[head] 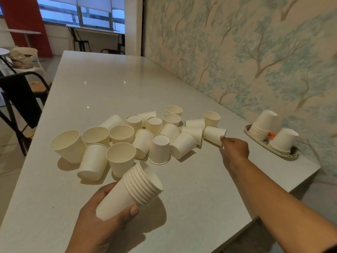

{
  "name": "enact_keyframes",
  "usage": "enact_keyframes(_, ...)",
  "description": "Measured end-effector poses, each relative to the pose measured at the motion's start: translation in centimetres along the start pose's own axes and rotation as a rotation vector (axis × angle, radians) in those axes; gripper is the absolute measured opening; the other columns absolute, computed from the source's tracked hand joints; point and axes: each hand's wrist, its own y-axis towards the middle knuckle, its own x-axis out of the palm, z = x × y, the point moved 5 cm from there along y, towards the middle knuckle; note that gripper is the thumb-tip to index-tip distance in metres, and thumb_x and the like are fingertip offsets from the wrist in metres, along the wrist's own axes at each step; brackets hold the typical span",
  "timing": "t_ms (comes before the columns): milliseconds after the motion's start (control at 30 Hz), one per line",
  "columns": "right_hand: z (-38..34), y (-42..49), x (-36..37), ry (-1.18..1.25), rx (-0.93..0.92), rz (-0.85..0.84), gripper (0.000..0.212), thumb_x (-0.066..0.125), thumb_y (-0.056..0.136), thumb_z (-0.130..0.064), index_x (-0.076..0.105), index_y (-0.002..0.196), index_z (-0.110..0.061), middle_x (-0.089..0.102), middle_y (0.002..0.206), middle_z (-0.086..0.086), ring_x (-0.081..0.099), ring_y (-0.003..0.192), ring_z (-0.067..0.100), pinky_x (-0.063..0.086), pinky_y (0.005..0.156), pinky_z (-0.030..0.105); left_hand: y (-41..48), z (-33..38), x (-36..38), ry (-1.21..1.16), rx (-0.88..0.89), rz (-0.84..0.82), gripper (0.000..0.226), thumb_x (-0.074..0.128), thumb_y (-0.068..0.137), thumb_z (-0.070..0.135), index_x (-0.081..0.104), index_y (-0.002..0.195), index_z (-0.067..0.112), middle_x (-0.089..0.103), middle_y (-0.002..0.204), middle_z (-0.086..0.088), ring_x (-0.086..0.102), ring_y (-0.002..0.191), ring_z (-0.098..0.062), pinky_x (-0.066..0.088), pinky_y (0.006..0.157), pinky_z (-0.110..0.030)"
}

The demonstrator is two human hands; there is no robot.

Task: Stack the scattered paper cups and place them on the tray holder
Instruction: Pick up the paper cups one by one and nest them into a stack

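Note:
Several white paper cups [142,136] lie scattered on the white table [91,84], some upright, some upside down, some on their sides. My left hand [102,221] grips a tilted stack of nested cups [131,190] near the front. My right hand [235,148] reaches out and pinches the rim of a cup lying on its side [213,134] at the right end of the scatter. By the wall on the right, the oval tray holder [255,138] carries two upside-down cup stacks [262,125].
A wall with tree-pattern wallpaper [255,61] runs along the table's far side. Dark metal chairs [21,99] stand off the left edge. The table's right end [310,172] lies just past the tray.

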Motion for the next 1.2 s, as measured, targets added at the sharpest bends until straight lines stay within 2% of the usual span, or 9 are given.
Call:
enact_keyframes(167,0.6,1.3,0.5,0.055,-0.004,0.001,0.021,0.072,0.085,-0.015,0.075,0.106,-0.014,0.069,0.106,0.006,0.061,0.081,0.019,0.052,0.082,0.03,-0.1,0.0,-0.2,-0.048,-0.047,0.025,0.065,0.086,0.016,0.04,0.074,0.08,0.043,0.069,0.097,-0.01,0.063,0.091,-0.041,0.058,0.073,-0.05)
enact_keyframes(267,0.2,1.4,-1.0,0.064,-0.035,0.04,0.019,0.069,0.088,-0.014,0.074,0.107,-0.014,0.065,0.104,0.002,0.058,0.087,0.018,0.044,0.074,0.024,0.0,0.1,-0.1,-0.078,-0.049,0.018,0.058,0.086,0.019,0.041,0.073,0.074,0.054,0.071,0.089,-0.003,0.064,0.087,-0.034,0.057,0.06,-0.038)
enact_keyframes(400,-1.1,-1.8,-4.3,0.22,-0.143,0.116,0.015,0.067,0.091,-0.016,0.074,0.104,-0.016,0.065,0.102,-0.002,0.058,0.096,0.017,0.046,0.075,0.017,-0.4,0.2,-0.1,-0.114,-0.021,-0.001,0.059,0.088,0.023,0.041,0.074,0.08,0.052,0.075,0.085,0.003,0.066,0.087,-0.028,0.058,0.064,-0.038)
enact_keyframes(467,-2.1,-4.9,-5.2,0.241,-0.239,0.029,0.012,0.066,0.092,-0.018,0.072,0.101,-0.023,0.066,0.1,-0.005,0.057,0.093,0.012,0.043,0.071,0.012,-0.8,0.4,-0.1,-0.142,-0.009,-0.026,0.061,0.09,0.026,0.04,0.076,0.085,0.046,0.076,0.083,0.008,0.07,0.079,-0.02,0.059,0.058,-0.03)
enact_keyframes(600,-4.3,-13.6,-5.8,0.236,-0.444,-0.303,0.008,0.069,0.087,-0.034,0.075,0.089,-0.037,0.072,0.085,-0.019,0.06,0.074,-0.005,0.047,0.07,0.023,-1.8,1.0,0.5,-0.195,-0.029,-0.089,0.062,0.097,0.034,0.025,0.078,0.092,0.034,0.077,0.084,0.005,0.073,0.068,-0.008,0.057,0.052,-0.018)
enact_keyframes(700,-6.0,-19.6,-4.8,0.162,-0.607,-0.521,0.016,0.066,0.078,-0.039,0.076,0.089,-0.034,0.071,0.091,-0.005,0.061,0.08,0.012,0.051,0.067,0.028,-2.0,1.1,0.9,-0.231,-0.06,-0.108,0.057,0.098,0.043,0.008,0.078,0.09,0.034,0.077,0.082,0.003,0.074,0.066,-0.009,0.058,0.05,-0.021)
enact_keyframes(933,-7.1,-21.8,-3.4,0.103,-0.675,-0.566,0.013,0.064,0.077,-0.035,0.074,0.082,-0.03,0.068,0.087,-0.006,0.058,0.078,0.016,0.049,0.069,0.036,-2.0,0.9,0.7,-0.24,-0.069,-0.094,0.065,0.1,0.037,0.022,0.075,0.094,0.038,0.075,0.085,0.007,0.073,0.073,-0.008,0.06,0.055,-0.023)
enact_keyframes(1067,-6.2,-23.5,-1.8,0.034,-0.764,-0.679,0.012,0.067,0.084,-0.023,0.076,0.086,-0.031,0.066,0.087,-0.007,0.059,0.076,0.011,0.047,0.062,0.018,-2.2,0.9,0.8,-0.23,-0.068,-0.109,0.065,0.101,0.039,0.018,0.075,0.095,0.035,0.075,0.084,0.007,0.073,0.074,-0.008,0.06,0.055,-0.023)
enact_keyframes(1200,-5.6,-25.8,-0.1,-0.058,-0.9,-0.722,0.027,0.053,0.097,-0.034,0.07,0.118,-0.032,0.063,0.112,-0.017,0.06,0.1,0.003,0.042,0.074,0.006,-2.1,1.1,0.5,-0.257,-0.052,-0.094,0.063,0.102,0.038,0.024,0.075,0.094,0.037,0.074,0.083,0.012,0.071,0.073,-0.002,0.057,0.055,-0.016)
